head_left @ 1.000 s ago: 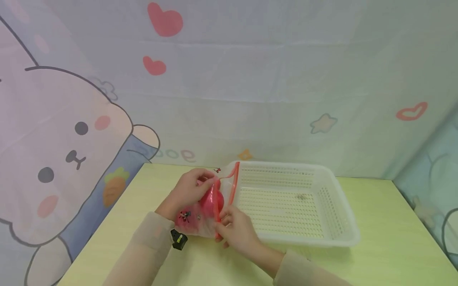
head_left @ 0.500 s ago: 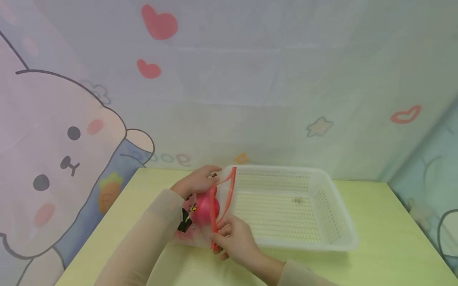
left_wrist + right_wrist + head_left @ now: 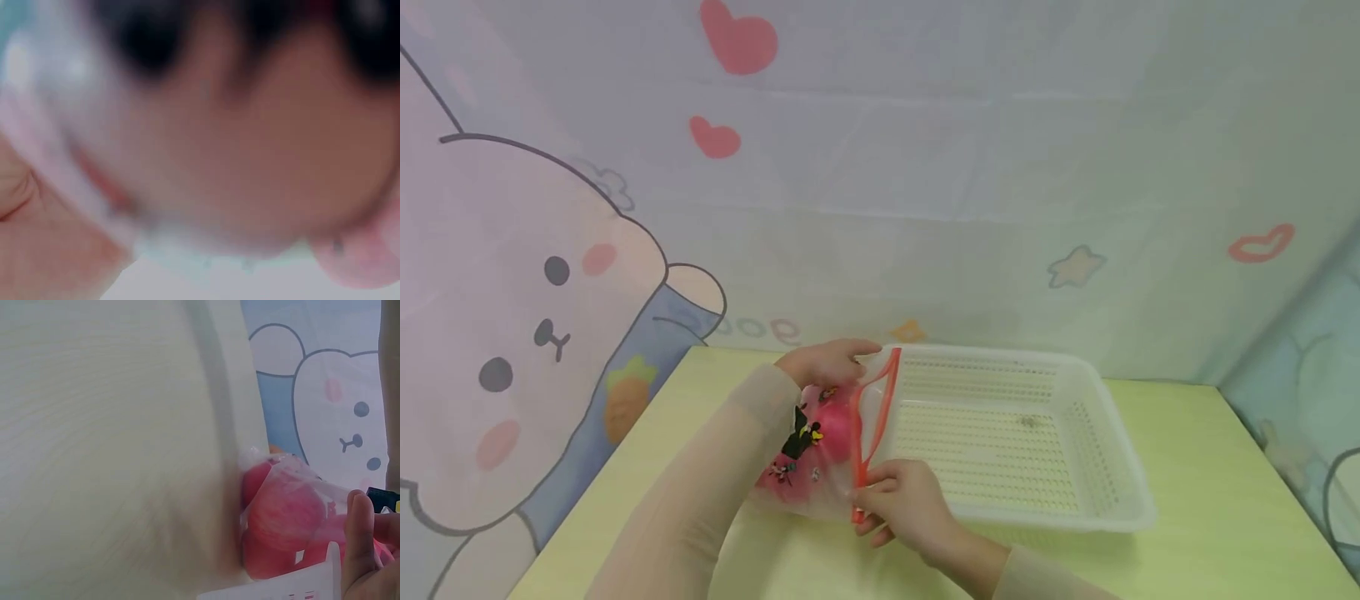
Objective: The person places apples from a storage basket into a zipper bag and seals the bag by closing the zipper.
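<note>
A clear zip bag with small cartoon prints and a red zip edge lies to the left of a white basket. Several round pinkish-red fruits that look like apples fill it. Its mouth faces the basket, and the two red strips stand apart in the middle. My right hand pinches the near end of the zip between thumb and fingers. At the far end, my left hand grips the bag's upper corner, its forefinger stretched along the edge. The left wrist view is mostly blur, with a pink fruit at lower right.
The white perforated basket stands directly right of the bag, a small dark patch on its floor. Both rest on a pale yellow-green table. Behind hangs a printed cloth with hearts and a cartoon animal.
The left hand has shifted from over the bag's mouth to its far upper corner. The right hand stays at the near zip end. The gap between the red strips has narrowed toward the near end.
</note>
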Motion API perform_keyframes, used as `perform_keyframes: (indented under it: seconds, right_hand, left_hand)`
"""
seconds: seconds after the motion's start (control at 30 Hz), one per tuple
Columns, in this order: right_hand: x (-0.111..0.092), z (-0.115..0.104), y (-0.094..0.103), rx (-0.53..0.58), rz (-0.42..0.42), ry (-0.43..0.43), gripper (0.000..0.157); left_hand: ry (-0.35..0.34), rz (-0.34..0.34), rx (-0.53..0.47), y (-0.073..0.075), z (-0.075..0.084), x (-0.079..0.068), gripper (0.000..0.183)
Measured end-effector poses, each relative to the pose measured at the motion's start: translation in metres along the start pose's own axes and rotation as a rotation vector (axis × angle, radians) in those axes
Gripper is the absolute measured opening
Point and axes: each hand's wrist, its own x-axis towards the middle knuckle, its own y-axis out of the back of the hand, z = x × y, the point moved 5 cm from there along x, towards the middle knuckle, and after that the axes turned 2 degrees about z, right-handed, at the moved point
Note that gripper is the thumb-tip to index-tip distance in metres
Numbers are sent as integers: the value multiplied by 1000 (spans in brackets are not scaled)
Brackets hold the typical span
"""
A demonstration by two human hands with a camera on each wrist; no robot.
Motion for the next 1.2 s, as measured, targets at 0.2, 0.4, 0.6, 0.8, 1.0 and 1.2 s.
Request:
perform_keyframes:
  seconds: [0.2, 0.4, 0.6, 0.8, 1.0, 1.2]
  right_hand:
    - [0, 1, 3, -8, -6, -10, 26]
    - [-3, 0, 5, -11, 0, -21, 25]
    - [-6, 2, 5, -7, -5, -41, 24]
    - [-9, 2, 4, 6, -15, -36, 24]
    - [-9, 0, 4, 11, -17, -35, 26]
    - [-9, 0, 6, 2, -23, -21, 26]
  left_hand:
    - [28, -82, 54, 5, -1, 4, 55]
    - [41, -122, 38, 8, 4, 4, 54]
    - [41, -99, 36, 10, 6, 5, 53]
    - [15, -79, 76, 10, 7, 4, 48]
    - [-50, -18, 124, 13, 12, -1, 37]
    - [-91, 53, 120, 20, 12, -6, 30]
